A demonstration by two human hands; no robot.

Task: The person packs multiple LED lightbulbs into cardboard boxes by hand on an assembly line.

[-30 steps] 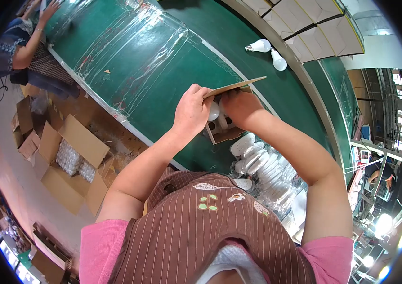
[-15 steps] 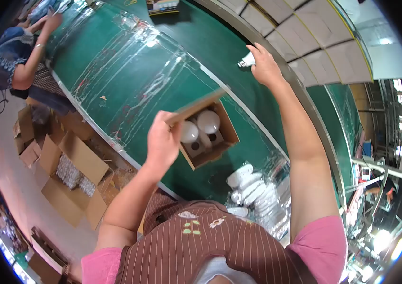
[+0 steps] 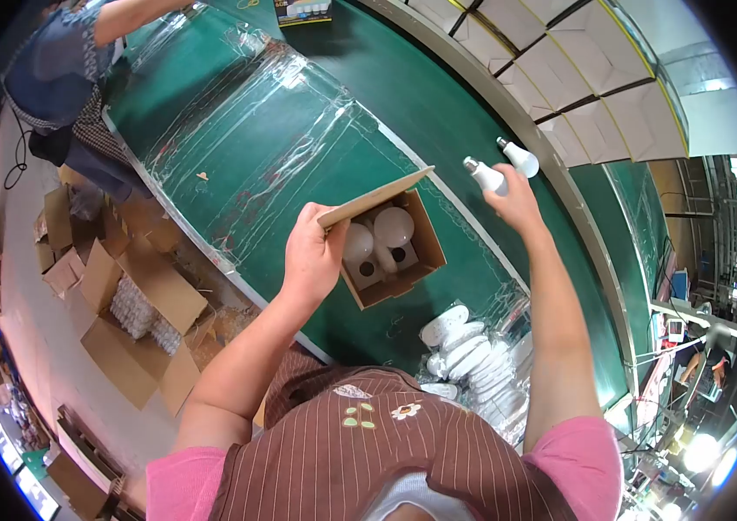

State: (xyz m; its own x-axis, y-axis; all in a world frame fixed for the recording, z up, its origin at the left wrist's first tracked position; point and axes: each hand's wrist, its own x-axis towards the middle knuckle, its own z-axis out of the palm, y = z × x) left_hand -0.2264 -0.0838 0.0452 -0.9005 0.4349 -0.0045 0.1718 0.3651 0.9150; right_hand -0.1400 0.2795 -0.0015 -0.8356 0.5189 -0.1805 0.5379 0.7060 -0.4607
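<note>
Grips with the left hand (image 3: 312,250), thumb and fingers closed on its edge, the stiff raised flap (image 3: 386,193) of an open brown cardboard box (image 3: 428,241); holds in the right hand (image 3: 516,201), between thumb and fingers, a white light bulb (image 3: 487,178) with a silvery metal base directed to the upper left. Shows, inside the box, two glossy white round bulb heads (image 3: 394,227) side by side near the flap, and next to them a pale card insert (image 3: 369,270) with two dark round holes; is located over the smooth green surface (image 3: 325,321), in front of a brown pinstriped apron (image 3: 325,469); cannot tell whether resting flat there.

Just beyond the right hand, a second white light bulb (image 3: 521,160), lying on its side; across the surface, shiny clear plastic film (image 3: 295,74); near the apron, heaped white oval pieces (image 3: 464,343) in clear wrapping; at the far end, a dark printed box (image 3: 303,10); along the right, stacked pale boxes (image 3: 559,52) with yellow and black edges. At upper left, a person in a blue top (image 3: 60,74), one arm outstretched; below, on the pale floor (image 3: 30,260), an open brown carton (image 3: 162,280) of clear, rounded items; at lower right, bright lamps (image 3: 701,452).
</note>
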